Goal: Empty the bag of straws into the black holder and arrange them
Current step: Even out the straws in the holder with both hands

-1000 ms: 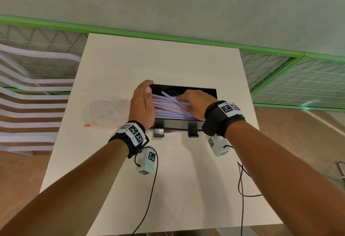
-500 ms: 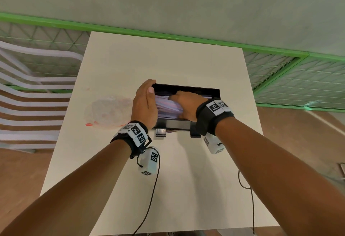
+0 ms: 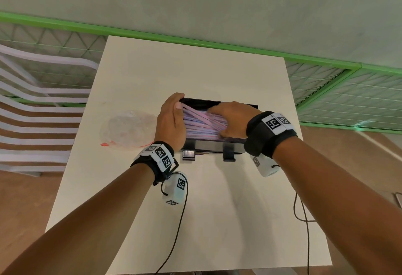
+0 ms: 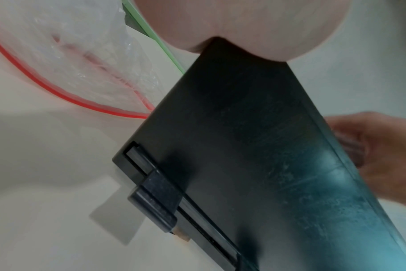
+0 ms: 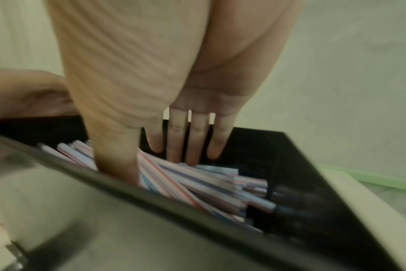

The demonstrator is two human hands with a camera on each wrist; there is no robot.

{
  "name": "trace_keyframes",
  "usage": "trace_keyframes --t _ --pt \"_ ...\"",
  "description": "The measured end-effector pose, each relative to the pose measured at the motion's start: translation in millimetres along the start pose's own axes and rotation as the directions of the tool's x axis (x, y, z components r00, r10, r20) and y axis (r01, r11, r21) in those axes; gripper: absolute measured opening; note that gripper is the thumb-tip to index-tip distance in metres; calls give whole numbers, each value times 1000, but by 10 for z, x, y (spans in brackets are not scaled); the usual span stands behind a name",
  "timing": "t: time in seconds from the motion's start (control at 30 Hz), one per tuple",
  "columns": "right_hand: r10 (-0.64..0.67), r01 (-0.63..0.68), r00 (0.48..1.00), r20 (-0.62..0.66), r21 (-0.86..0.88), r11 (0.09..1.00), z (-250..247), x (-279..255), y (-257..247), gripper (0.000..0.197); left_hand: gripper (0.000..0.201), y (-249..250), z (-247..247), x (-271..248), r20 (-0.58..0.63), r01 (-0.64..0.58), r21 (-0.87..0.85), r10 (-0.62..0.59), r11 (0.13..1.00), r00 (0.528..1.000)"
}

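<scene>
The black holder (image 3: pixel 208 147) stands near the middle of the white table (image 3: pixel 195 74), an open-topped box with two small black feet (image 3: pixel 188 154) sticking out from its near side. Inside it lies a loose heap of straws (image 3: pixel 202 125), white with pink and blue stripes. Most run left to right, while several cross the heap at a slant. In the right wrist view the straws (image 5: pixel 197 181) fill the left and middle of the box, and their right ends stop short of its right wall.

Just left of the holder a clear plastic bag (image 3: pixel 128 130) with a red zip strip lies flat on the table. The left wrist view shows the bag (image 4: pixel 70 55) crumpled, its red strip running up to the holder's left end; whether they touch cannot be told.

The left hand (image 3: pixel 170 124) stands on edge against the left end of the holder, fingers straight and held together, palm facing right, thumb laid along the top edge. The left ends of the straws reach up to this palm.

The right hand (image 3: pixel 228 122) reaches into the holder from the near right, palm down. Its fingers (image 5: pixel 195 144) are straight and slightly apart, tips resting on the heap, and the thumb is pushed down among the straws along the near wall. It presses on the straws without closing around any.

Both forearms wear black wrist straps with printed square markers.
</scene>
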State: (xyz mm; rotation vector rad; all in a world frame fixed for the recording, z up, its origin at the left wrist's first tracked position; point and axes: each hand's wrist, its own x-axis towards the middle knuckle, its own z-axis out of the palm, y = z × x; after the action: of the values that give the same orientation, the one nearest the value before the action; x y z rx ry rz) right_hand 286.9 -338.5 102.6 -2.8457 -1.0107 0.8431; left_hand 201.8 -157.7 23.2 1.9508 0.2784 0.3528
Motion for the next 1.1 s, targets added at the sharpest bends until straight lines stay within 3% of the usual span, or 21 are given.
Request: trace_keyframes --t 0.13,0.27,0.4,0.57,0.67,0.8,0.83,0.97,1.1 --pt "64 -63 998 31 -21 998 58 -45 137 69 49 7 -5 -8 9 0 0 0 1000 1000" --pt "21 -20 999 -42 21 1000 116 -22 141 69 51 15 -4 -11 8 5 4 -5 1000 1000" --pt "13 -13 1000 -4 75 997 108 -69 134 67 50 12 -3 -10 4 4 -3 -4 1000 1000" --pt "-35 44 998 -52 171 984 103 -44 14 75 49 26 1 -12 -2 8 0 -8 1000 1000" --pt "-62 64 998 -22 136 989 189 62 -77 60 51 7 6 -10 -3 14 -9 -14 1000 1000" --pt "-45 54 997 -69 126 991 162 99 -142 26 48 -5 9 -7 -1 10 -14 -10 1000 1000" --pt "-42 54 995 -88 135 989 146 100 -140 29 48 -7 10 -6 -2 10 -18 -10 1000 1000" --pt "-35 53 995 -92 211 976 74 71 -78 72 47 12 8 -7 2 8 -14 -8 1000 1000" --pt "-26 39 997 -71 187 982 102 31 -22 79 48 8 5 3 4 6 2 -6 1000 1000"
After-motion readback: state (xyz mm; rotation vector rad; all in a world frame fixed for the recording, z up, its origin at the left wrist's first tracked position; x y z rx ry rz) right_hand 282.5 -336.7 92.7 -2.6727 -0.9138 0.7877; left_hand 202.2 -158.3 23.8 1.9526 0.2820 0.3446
